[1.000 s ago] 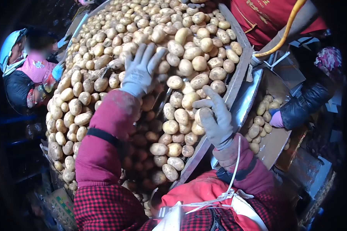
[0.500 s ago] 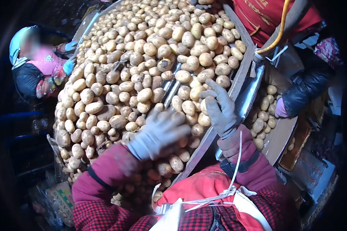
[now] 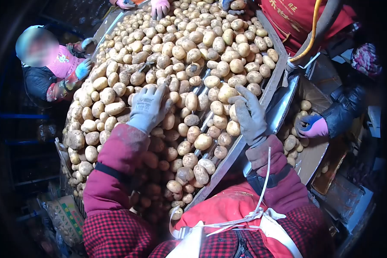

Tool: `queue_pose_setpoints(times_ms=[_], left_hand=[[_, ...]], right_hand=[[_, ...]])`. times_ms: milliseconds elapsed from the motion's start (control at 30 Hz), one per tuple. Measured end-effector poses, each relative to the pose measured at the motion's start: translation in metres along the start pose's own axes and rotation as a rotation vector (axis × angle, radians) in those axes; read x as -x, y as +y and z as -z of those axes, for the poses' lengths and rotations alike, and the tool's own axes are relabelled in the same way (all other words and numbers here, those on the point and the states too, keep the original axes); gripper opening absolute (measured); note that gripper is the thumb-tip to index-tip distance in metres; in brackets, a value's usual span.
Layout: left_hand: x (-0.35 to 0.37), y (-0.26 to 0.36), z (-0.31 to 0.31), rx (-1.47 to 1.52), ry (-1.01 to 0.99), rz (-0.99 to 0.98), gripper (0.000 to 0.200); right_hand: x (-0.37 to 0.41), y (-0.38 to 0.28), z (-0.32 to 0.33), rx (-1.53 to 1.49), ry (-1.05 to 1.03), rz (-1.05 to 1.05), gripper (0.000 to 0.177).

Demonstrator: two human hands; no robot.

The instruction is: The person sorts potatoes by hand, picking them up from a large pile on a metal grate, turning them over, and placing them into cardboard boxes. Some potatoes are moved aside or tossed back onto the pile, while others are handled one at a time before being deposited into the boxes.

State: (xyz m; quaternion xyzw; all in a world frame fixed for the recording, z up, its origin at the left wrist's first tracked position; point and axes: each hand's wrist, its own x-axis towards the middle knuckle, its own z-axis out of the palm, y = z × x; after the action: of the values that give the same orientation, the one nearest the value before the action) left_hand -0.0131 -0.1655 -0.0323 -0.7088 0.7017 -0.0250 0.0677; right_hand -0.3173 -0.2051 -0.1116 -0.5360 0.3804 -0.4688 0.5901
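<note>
My left hand (image 3: 148, 107), in a grey glove, lies palm down on the heap of potatoes (image 3: 176, 56), fingers stretched forward and thumb out to the right. The potatoes under its palm are hidden. My right hand (image 3: 250, 114), in a dirtier grey glove, is at the right side of the heap by the metal rim (image 3: 268, 90). Its fingers are apart and bent a little, close to a few pale potatoes (image 3: 226, 92); whether they touch cannot be told. Between my hands, potatoes lie over metal bars (image 3: 206, 122) that show in gaps.
A person (image 3: 58, 66) stands at the left, gloved hands at the heap's edge. Other gloved hands (image 3: 160, 8) reach in at the far side. On the right, another person's hand (image 3: 314, 127) is over a box of potatoes (image 3: 291, 144). A yellow hose (image 3: 311, 32) hangs at upper right.
My left hand has moved left and forward over the heap, uncovering potatoes and bars. My right hand stays near the rim. More gloved hands show at the far side.
</note>
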Motion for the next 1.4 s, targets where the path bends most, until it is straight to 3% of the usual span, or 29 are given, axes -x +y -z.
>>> queue_pose_setpoints(times_ms=[133, 167, 300, 367, 567, 633, 733, 767, 867, 967, 1000, 1033, 1100, 1200, 1233, 1267, 1400], left_hand=[[-0.004, 0.026, -0.024, -0.167, -0.073, 0.028, 0.078], [0.003, 0.035, -0.028, -0.165, 0.102, -0.012, 0.077], [0.040, 0.046, -0.009, 0.142, -0.049, -0.053, 0.075], [0.066, 0.062, 0.008, 0.113, -0.105, -0.151, 0.074], [0.125, 0.055, 0.036, 0.312, 0.057, -0.311, 0.066], [0.142, 0.067, 0.033, 0.283, -0.029, -0.530, 0.078], [0.156, 0.098, 0.011, 0.266, -0.042, -0.740, 0.072], [0.152, 0.097, 0.004, 0.269, -0.037, -0.741, 0.072], [0.132, 0.085, -0.003, 0.435, -0.104, -0.490, 0.068], [0.090, 0.061, 0.024, 0.156, 0.172, -0.325, 0.057], [0.079, 0.044, 0.026, 0.018, 0.375, -0.298, 0.054], [0.070, 0.031, 0.026, -0.028, 0.368, -0.172, 0.049], [0.063, 0.021, 0.023, 0.012, 0.493, -0.146, 0.051], [0.072, 0.071, 0.045, 0.133, 0.271, -0.376, 0.039], [0.081, 0.083, 0.030, 0.028, 0.059, -0.451, 0.032], [0.093, 0.098, 0.012, 0.066, 0.016, -0.476, 0.033], [0.106, 0.130, -0.016, 0.033, -0.003, -0.361, 0.042]], right_hand=[[0.000, 0.003, 0.000, 0.014, 0.009, 0.001, 0.051], [0.000, 0.002, 0.000, 0.012, 0.014, 0.003, 0.051], [-0.001, 0.000, 0.000, 0.010, 0.011, 0.024, 0.051], [-0.002, -0.002, 0.002, 0.051, 0.002, -0.014, 0.050], [-0.001, -0.001, 0.002, 0.148, -0.026, 0.032, 0.048], [-0.002, 0.002, 0.002, 0.124, -0.027, 0.034, 0.048], [-0.003, 0.005, -0.002, 0.110, -0.011, 0.051, 0.047], [-0.003, 0.006, -0.001, 0.091, 0.005, 0.059, 0.046], [-0.002, 0.006, 0.001, 0.103, -0.007, 0.056, 0.043], [-0.004, 0.006, 0.000, 0.118, 0.054, 0.115, 0.043], [-0.005, 0.008, 0.000, 0.108, 0.054, 0.089, 0.043], [-0.002, 0.008, 0.000, 0.106, 0.057, 0.087, 0.043], [-0.004, 0.008, 0.002, 0.085, 0.038, 0.003, 0.044], [-0.002, 0.002, -0.001, 0.022, 0.025, 0.023, 0.044], [-0.002, 0.001, -0.002, -0.043, 0.018, 0.031, 0.045], [-0.004, 0.006, -0.001, -0.030, 0.023, 0.026, 0.044], [-0.003, 0.005, 0.002, 0.041, 0.027, 0.022, 0.044]])
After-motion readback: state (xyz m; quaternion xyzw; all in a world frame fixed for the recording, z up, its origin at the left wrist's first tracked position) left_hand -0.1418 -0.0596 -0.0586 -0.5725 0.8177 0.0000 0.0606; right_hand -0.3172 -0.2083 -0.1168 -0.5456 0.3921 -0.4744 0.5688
